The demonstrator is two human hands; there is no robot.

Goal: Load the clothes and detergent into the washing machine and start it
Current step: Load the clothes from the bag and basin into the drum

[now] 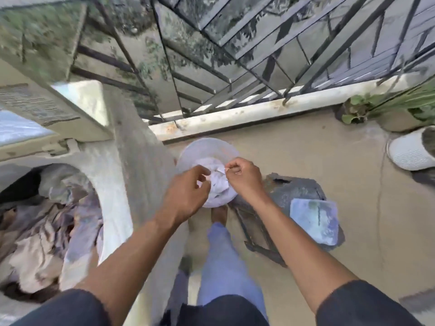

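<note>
Both hands work over a round white plastic bucket [207,149] on the floor: the left hand [186,191] and right hand [243,176] each pinch the crumpled white plastic bag [217,182] inside it, probably detergent. It looks thin, light and easily torn, so grip near the neck. Clothes [40,229] already fill the open drum of the white top-loading washing machine [113,175] alongside.

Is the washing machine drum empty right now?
No, the open washing machine already holds a pile of crumpled clothes inside its drum.
</note>
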